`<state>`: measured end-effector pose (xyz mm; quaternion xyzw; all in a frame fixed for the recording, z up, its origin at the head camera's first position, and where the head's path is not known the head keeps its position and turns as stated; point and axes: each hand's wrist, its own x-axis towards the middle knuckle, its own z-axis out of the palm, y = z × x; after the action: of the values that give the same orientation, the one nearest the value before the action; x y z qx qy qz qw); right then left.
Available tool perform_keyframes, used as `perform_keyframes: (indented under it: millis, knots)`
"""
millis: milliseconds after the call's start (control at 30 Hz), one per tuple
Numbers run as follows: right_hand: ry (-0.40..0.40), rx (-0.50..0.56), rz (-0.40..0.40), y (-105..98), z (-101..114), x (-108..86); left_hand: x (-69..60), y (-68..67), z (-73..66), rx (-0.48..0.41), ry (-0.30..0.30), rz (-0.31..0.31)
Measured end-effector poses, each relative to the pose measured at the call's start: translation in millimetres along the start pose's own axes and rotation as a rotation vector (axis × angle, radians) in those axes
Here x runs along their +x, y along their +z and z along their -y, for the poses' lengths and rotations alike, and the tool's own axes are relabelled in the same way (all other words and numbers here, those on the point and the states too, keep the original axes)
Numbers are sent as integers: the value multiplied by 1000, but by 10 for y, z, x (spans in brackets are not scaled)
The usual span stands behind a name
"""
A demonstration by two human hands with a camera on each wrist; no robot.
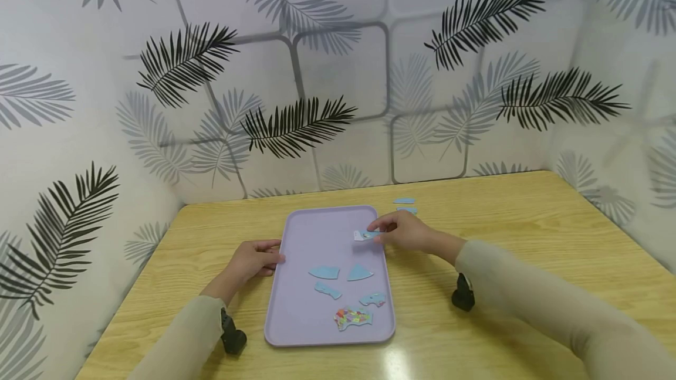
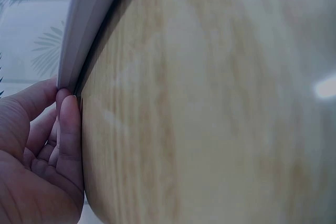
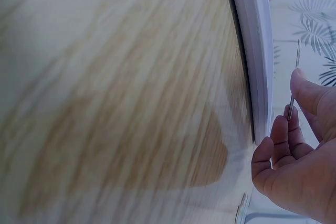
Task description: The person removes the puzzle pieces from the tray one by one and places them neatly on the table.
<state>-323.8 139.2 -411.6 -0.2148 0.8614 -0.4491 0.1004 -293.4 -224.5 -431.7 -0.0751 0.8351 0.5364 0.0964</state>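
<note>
My right hand (image 1: 405, 231) pinches a thin light-blue and white puzzle piece (image 1: 364, 235) between thumb and fingers, above the upper right of the lilac tray (image 1: 311, 233). In the right wrist view the held piece (image 3: 298, 53) shows edge-on, apart from the tray's rim (image 3: 257, 51). My left hand (image 1: 252, 263) grips the tray's left edge; the left wrist view shows its thumb and fingertips at the rim (image 2: 86, 19). On the tray lie light-blue pieces (image 1: 324, 272), a triangular one (image 1: 360, 272) among them, and a larger multicoloured piece (image 1: 352, 318).
Two more light-blue pieces (image 1: 404, 200) lie on the wooden table (image 1: 502, 227) beyond the tray's upper right corner. A leaf-patterned wall (image 1: 338, 75) rises along the table's back and sides.
</note>
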Motion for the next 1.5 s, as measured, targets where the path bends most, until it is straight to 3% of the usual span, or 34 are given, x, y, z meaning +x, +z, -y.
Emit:
perform_keyframes:
  millis: [500,900,1500]
  knots:
    - [33,-51,-78,-384,-259,-129,-30,4,-26,2,-8,0]
    - [75,-95,-105,-573,-392,-157,-4,-9,-46,-3,-18,3]
    - [115,-120,-23,-734,-541,-108,9,-6,-44,11,-5,2]
